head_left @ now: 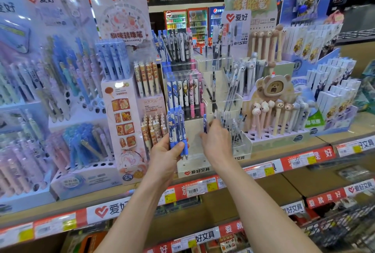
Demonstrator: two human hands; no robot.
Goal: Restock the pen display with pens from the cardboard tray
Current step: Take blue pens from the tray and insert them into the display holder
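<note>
Left hand (168, 157) curls its fingers round the lower barrels of a bundle of blue pens (177, 128), likely light, stiff and slippery, while right hand (217, 143) pinches one pen (205, 123) between fingertips above the white display stand (194, 168).

Glossy blue plastic pens (177, 130) in shiny clear film fill the left hand (167, 157); the right hand (217, 143) pinches a single blue plastic pen (205, 123). Behind both stands a smooth transparent plastic tiered pen display (218, 63), left of them a glossy pink cardboard stand (121, 114).
</note>
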